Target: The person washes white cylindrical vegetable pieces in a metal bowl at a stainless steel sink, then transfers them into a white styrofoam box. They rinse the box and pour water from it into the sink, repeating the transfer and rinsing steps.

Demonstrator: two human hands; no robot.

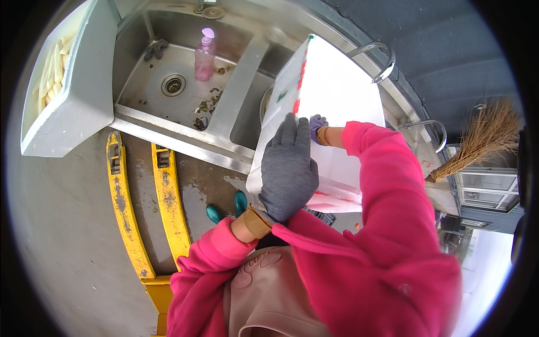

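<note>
A large white box [343,84] with red tape along its edge and a green mark stands tilted over the right part of the sink. My left hand [289,168], in a dark grey glove, lies on its near left side with fingers stretched along the taped edge. On the box's bright white face rests my right hand [319,122], in a purple-grey glove; its fingers show small and look slightly apart. Both hands touch the box, and neither visibly grips anything. What the box holds, if anything, does not show.
A steel sink [160,78] with food scraps holds a pink pump bottle [205,59] and a dark glove-like rag [156,49]. At left is a white foam box [90,106] with pale long pieces. Yellow pallet-jack forks [126,210] lie on the floor. A broom [480,140] leans right.
</note>
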